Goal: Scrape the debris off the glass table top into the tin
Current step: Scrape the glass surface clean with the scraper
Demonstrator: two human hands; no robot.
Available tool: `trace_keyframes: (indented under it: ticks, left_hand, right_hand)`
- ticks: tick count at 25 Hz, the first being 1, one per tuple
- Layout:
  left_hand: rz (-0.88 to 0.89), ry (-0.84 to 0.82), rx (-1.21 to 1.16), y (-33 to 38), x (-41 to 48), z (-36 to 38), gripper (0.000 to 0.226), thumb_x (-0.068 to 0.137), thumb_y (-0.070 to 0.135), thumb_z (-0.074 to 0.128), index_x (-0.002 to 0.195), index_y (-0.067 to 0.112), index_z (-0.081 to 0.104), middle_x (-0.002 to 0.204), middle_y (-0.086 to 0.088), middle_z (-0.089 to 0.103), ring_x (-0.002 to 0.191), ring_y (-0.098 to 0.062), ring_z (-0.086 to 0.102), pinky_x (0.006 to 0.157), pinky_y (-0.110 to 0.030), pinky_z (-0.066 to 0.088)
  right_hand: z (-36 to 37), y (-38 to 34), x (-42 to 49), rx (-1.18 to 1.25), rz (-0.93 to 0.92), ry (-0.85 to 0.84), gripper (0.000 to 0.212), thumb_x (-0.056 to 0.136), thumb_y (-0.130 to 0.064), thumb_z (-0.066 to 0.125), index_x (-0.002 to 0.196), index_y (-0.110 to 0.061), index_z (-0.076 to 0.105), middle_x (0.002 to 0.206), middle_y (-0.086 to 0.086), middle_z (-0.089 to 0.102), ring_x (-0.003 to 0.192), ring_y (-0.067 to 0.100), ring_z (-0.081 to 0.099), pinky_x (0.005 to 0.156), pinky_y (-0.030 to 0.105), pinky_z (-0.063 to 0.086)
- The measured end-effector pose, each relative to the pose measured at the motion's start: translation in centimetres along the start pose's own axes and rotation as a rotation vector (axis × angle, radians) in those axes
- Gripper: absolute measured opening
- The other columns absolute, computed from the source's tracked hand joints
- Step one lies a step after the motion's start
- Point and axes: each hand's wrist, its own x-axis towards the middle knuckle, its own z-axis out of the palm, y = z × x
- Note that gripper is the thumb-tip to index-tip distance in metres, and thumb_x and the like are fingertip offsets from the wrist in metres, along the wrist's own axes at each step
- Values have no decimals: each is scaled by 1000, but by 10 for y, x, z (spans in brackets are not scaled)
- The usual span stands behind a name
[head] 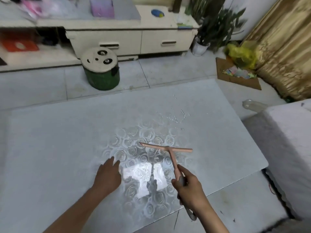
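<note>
The left forearm comes in from 7 o'clock. The left hand lies palm down over the bench, with its fingers straight, close together and pointing to 1 o'clock. It holds nothing, and I cannot tell whether it presses the glass. At 12 o'clock from it, past the far edge of the bench, the green tin stands upright on the tiled floor. A cream panda-face lid sits on the tin.

The pink scraper is at 2 o'clock from the left hand, over the rose-patterned middle of the glass. Its T-shaped blade lies crosswise, and the left tip is down at the surface. I cannot tell whether the whole edge touches. The handle slants back toward 5 o'clock into the right hand, whose fingers are clenched round its lower part. That forearm enters from 5 o'clock. A grey loop hangs below the fist.

The debris is a scatter of white crumbs on the bench at 12 o'clock from the blade, apart from it. A few more specks lie nearer the far edge. The tin is at 10 o'clock from the crumbs, well apart and off the bench.

A cream cabinet runs behind the tin. A potted plant stands at 1 o'clock. A yellow bag lies against a gold curtain at 2 o'clock. A white seat stands just beside the right edge of the bench at 3 o'clock.
</note>
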Motion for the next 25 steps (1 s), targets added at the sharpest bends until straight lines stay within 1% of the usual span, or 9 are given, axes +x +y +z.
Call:
trace_keyframes:
  ticks: [3, 6, 8, 11, 13, 16, 20, 22, 25]
  left_hand:
    - [-1, 79, -77, 0, -65, -28, 56, 98, 22, 37, 151, 14, 21, 160, -7, 10, 148, -19, 12, 119, -32, 13]
    - [-15, 158, -151, -16, -120, -49, 55, 98, 22, 38, 151, 15, 24, 159, -5, 19, 145, -18, 20, 116, -26, 17]
    - [-24, 179, -179, -31, -152, -61, 53, 98, 22, 38, 150, 16, 27, 157, -3, 25, 143, -17, 26, 114, -26, 21]
    - [-60, 226, -223, -62, -193, -73, 53, 98, 23, 38, 150, 17, 28, 156, -1, 27, 141, -17, 29, 113, -26, 24]
    - [-84, 244, -257, -88, -219, -82, 52, 99, 23, 37, 150, 17, 27, 156, -1, 27, 141, -17, 29, 113, -26, 24]
    - [-123, 257, -298, -132, -254, -96, 52, 99, 23, 37, 150, 18, 27, 155, 0, 28, 141, -16, 29, 114, -26, 25]
    - [-140, 345, -338, -205, -288, -132, 52, 99, 24, 36, 150, 19, 27, 155, 4, 28, 141, -15, 28, 112, -26, 26]
    - [-124, 377, -349, -243, -300, -153, 52, 99, 23, 36, 150, 19, 27, 155, 3, 29, 141, -16, 30, 110, -25, 27]
    - [-87, 405, -337, -302, -316, -193, 50, 98, 22, 38, 147, 20, 32, 152, 1, 34, 138, -18, 34, 108, -25, 29]
  right_hand:
    - [-7, -21, -48, -58, -101, -17, 56, 90, -13, 60, 140, -29, 43, 90, 1, 61, 38, 5, 50, 39, 23, 44]
    - [-4, -40, -89, -108, -177, -48, 53, 89, -13, 60, 137, -31, 47, 83, 0, 60, 38, 7, 49, 39, 24, 44]
    - [3, -53, -111, -137, -228, -61, 51, 89, -13, 60, 135, -31, 48, 80, 0, 60, 40, 9, 50, 40, 25, 44]
    - [26, -75, -139, -166, -283, -104, 48, 90, -13, 59, 133, -31, 49, 80, 2, 61, 43, 12, 50, 41, 25, 45]
    - [47, -93, -156, -179, -322, -137, 45, 90, -14, 59, 130, -33, 49, 81, 3, 61, 45, 13, 51, 41, 24, 44]
    - [85, -123, -183, -205, -388, -186, 36, 91, -16, 59, 115, -40, 48, 80, 5, 61, 44, 13, 51, 42, 24, 45]
    - [156, -175, -219, -215, -482, -202, 28, 89, -17, 58, 107, -36, 50, 76, 6, 59, 45, 15, 51, 42, 26, 46]
    - [195, -200, -239, -228, -507, -199, 28, 89, -18, 59, 110, -35, 52, 74, 5, 58, 45, 15, 52, 42, 25, 46]
    - [255, -241, -267, -209, -523, -187, 35, 89, -20, 60, 122, -30, 52, 74, 4, 58, 46, 15, 54, 42, 24, 45]
